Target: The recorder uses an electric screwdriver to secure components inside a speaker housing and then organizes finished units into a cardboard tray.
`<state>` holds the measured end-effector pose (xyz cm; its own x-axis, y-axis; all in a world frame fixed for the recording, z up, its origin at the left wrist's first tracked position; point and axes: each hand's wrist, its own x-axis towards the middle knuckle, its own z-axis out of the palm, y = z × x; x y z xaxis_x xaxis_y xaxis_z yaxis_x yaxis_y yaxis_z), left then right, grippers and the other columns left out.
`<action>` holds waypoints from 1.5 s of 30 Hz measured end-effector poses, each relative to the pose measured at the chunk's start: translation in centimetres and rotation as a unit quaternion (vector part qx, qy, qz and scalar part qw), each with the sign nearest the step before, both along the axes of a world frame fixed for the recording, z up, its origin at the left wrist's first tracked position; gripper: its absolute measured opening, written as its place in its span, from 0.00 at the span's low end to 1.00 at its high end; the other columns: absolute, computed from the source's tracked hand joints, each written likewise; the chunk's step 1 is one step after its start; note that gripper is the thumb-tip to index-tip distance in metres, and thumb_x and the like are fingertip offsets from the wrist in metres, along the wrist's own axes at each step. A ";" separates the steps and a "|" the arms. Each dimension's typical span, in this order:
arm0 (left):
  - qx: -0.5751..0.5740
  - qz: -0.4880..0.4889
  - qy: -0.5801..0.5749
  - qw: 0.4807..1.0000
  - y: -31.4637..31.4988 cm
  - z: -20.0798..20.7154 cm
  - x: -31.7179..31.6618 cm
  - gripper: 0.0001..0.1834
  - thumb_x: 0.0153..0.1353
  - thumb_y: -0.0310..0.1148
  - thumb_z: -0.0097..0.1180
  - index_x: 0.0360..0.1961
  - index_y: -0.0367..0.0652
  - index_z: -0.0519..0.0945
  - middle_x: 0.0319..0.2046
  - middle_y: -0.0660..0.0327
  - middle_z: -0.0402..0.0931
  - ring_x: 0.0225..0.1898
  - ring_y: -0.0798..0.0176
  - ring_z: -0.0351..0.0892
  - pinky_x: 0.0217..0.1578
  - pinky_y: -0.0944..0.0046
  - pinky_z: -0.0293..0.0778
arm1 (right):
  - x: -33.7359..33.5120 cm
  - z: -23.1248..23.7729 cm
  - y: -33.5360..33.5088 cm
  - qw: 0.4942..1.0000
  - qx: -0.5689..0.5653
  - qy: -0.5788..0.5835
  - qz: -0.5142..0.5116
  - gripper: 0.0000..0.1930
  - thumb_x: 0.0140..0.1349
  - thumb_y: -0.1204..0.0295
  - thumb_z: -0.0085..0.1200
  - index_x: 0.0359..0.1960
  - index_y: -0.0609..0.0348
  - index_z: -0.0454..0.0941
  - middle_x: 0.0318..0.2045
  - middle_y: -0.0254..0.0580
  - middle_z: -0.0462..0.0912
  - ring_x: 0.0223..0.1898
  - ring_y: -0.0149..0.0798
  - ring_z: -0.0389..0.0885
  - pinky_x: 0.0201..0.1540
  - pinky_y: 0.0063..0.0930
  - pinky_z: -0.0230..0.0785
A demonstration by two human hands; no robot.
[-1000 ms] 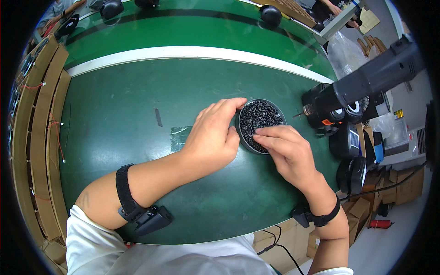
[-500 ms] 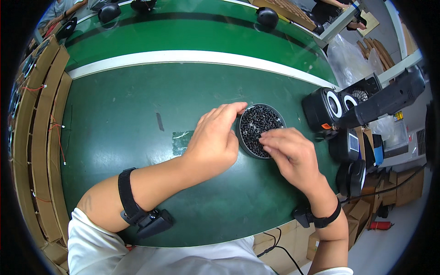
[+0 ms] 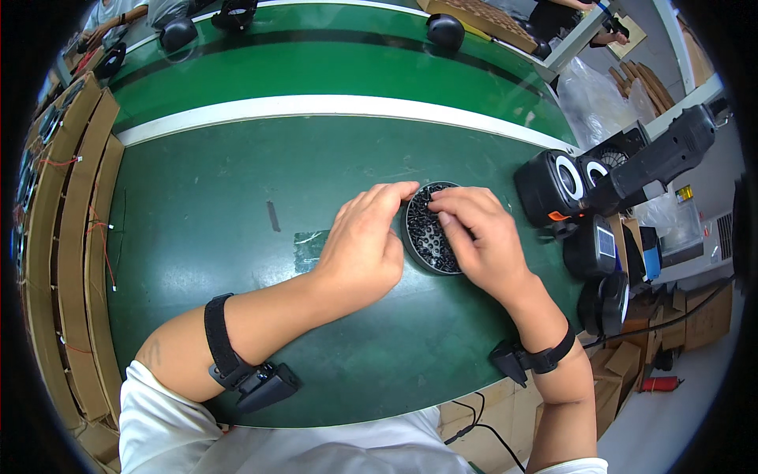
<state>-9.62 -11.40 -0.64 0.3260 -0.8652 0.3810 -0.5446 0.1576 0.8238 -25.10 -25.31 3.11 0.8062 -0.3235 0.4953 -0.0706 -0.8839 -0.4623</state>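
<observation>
A round dark dish (image 3: 407, 242) holds a mass of small black screws (image 3: 445, 259). My left hand (image 3: 362, 243) curves against the dish's left side, with its fingertips at the far rim and its thumb low by the near-left wall. Over the right part of the dish is my right hand (image 3: 483, 235). Its thumb and fingers come together among the screws near the far side, and whatever lies between the fingertips is hidden. Part of the dish's dotted bottom (image 3: 430, 235) shows between the screws.
Black speaker-like devices (image 3: 546, 189) and a dark handheld tool (image 3: 659, 158) stand along the right edge. Cardboard trays (image 3: 95, 261) with wired parts line the left. Beyond the white rail (image 3: 339, 105), a green belt (image 3: 316, 67) carries black round housings (image 3: 444, 31).
My right hand has moved up and left across the dish, to its far side. Screws have shifted, baring more of the dish's bottom. My left hand stays by the rim.
</observation>
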 end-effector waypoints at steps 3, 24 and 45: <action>0.002 0.002 0.003 1.000 0.0 -0.1 0.1 0.30 0.54 0.14 0.44 0.61 0.34 0.71 0.56 0.45 0.75 0.60 0.45 0.74 0.64 0.52 0.68 | -0.1 1.0 1.0 0.996 -0.063 0.059 0.033 0.09 0.59 0.83 0.57 0.40 0.63 0.81 0.42 0.47 0.85 0.46 0.50 0.83 0.51 0.39 0.74; 0.020 -0.018 0.021 0.999 0.4 0.2 -0.2 0.41 0.49 0.11 0.38 0.69 0.34 0.64 0.63 0.42 0.72 0.66 0.43 0.70 0.68 0.53 0.63 | -4.1 2.4 2.6 0.962 -0.113 0.244 0.048 0.38 0.56 0.64 0.65 0.69 0.57 0.68 0.70 0.48 0.68 0.71 0.50 0.66 0.72 0.48 0.59; 0.009 -0.034 0.070 0.997 0.2 -0.5 -0.2 0.42 0.47 0.09 0.33 0.70 0.31 0.61 0.65 0.37 0.70 0.71 0.47 0.66 0.71 0.58 0.58 | -1.9 1.1 3.8 0.968 -0.110 0.214 0.071 0.44 0.62 0.49 0.58 0.72 0.67 0.59 0.72 0.59 0.61 0.74 0.57 0.59 0.73 0.49 0.53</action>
<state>-9.78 -11.22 -1.13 0.3146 -0.8935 0.3206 -0.4119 0.1758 0.8941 -27.03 -21.53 4.24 0.9816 -0.1192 0.1493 -0.0850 -0.9723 -0.2178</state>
